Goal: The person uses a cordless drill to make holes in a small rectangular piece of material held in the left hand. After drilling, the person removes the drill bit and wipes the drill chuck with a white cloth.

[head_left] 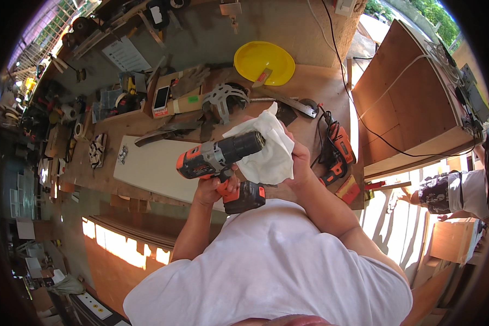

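Observation:
My left hand is closed round the handle of an orange, grey and black cordless drill. The drill lies level, its black chuck toward the right and its battery low, near my shirt. A crumpled white cloth is gripped in my right hand, whose fingers are partly hidden behind it. The cloth sits right behind and beside the chuck; whether it touches the chuck I cannot tell. Both hands are above the workbench, in front of my chest.
A pale board lies on the bench, left of the drill. Behind are a grey headgear harness, a phone and a yellow bowl-like shell. An orange corded power tool lies right, near a wooden cabinet. Another person is far right.

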Demonstrator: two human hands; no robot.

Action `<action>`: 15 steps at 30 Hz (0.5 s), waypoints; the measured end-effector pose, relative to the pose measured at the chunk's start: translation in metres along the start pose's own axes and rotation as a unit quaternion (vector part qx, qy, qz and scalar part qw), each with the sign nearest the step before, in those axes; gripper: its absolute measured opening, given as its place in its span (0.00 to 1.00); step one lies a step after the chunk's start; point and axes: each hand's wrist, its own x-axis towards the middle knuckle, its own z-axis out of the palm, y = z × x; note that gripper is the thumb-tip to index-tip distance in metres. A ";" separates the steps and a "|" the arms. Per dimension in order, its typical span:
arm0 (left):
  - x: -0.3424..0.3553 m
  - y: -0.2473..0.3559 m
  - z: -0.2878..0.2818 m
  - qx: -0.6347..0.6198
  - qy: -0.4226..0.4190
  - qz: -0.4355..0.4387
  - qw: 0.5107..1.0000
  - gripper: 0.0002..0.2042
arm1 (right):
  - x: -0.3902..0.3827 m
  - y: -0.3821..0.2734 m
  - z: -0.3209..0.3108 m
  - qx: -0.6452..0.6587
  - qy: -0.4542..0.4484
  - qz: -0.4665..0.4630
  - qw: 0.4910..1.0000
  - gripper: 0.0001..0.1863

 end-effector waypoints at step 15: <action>-0.012 0.006 0.002 0.056 0.024 0.010 0.998 0.29 | 0.009 0.030 0.017 -0.202 0.097 -0.123 0.967 0.23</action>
